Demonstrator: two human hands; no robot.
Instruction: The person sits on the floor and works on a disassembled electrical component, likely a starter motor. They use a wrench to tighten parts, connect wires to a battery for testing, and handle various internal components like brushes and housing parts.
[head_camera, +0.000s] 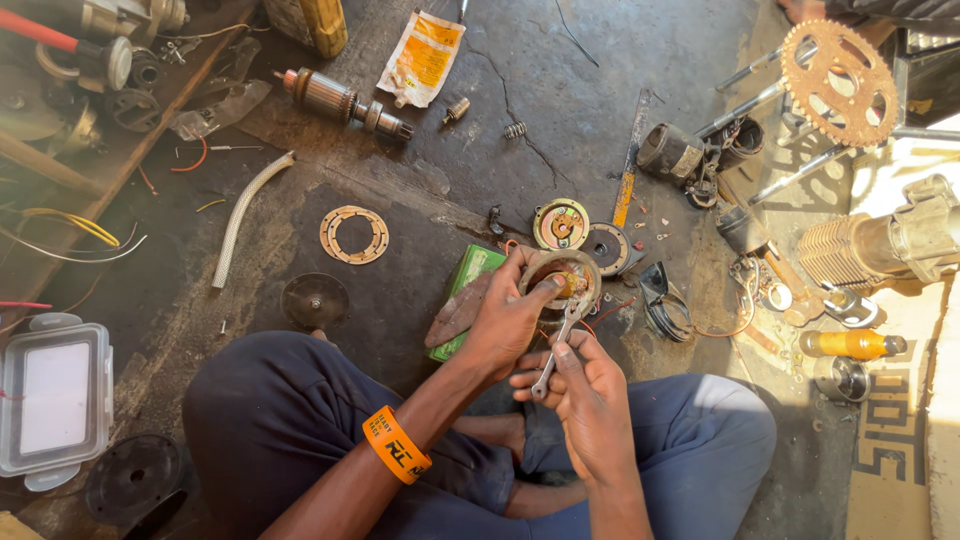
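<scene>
I sit cross-legged on a dark oily floor. My left hand (508, 318), with an orange wristband (396, 445) on its forearm, grips a round metal motor part with a brass rim (562, 270), thumb pressed on its face. My right hand (582, 385) holds a small steel spanner (556, 345), whose head meets the underside of that round part. A green box (470, 275) lies on the floor just beyond my left hand.
Around lie a round brass plate (560, 222), a dark disc (606, 247), a ring gasket (354, 235), a black disc (315, 300), a motor armature (340, 100), a hose (245, 215), a rusty sprocket (838, 82), an orange-handled screwdriver (850, 344) and a clear plastic box (52, 398).
</scene>
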